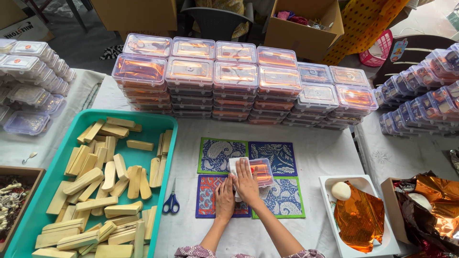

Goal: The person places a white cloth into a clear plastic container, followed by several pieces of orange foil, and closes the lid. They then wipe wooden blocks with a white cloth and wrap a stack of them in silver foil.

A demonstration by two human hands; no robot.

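My left hand (224,197) and my right hand (247,182) lie side by side, fingers together, pressing down on a small clear plastic box (262,172) with orange foil inside and a white piece (234,165) under it. The box rests on a patch of four patterned mats (277,155) in blue, red and green on the white cloth. Blue-handled scissors (171,203) lie just left of the mats.
A teal tray (158,123) of wooden blocks sits at left. Stacks of filled clear boxes (234,81) line the back, with more stacks at both sides. A white tray (354,184) with orange foil and a white lump is at right, beside a box of foil (430,200).
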